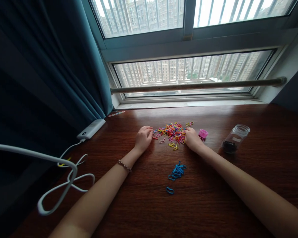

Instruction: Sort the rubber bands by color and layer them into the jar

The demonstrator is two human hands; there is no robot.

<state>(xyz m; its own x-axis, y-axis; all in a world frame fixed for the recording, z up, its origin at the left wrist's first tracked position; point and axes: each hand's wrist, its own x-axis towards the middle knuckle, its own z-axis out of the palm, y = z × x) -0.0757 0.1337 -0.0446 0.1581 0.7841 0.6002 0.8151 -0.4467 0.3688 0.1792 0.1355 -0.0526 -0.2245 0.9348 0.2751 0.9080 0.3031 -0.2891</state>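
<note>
Left hand curled, right hand half-closed; can't tell grip | colourful bands between hands, blue bands bodyward of both | step: sorting through, seemingly | next: likely wants light fingertip pinch

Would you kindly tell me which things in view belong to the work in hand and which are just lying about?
Apparently in use:
multicoloured pile of small loops, with the left hand and right hand at its edges;
blue loops, grouped nearer the person.

Seemingly just lying about:
glass jar;
pink object beside the right hand;
white box;
white cable.
</note>
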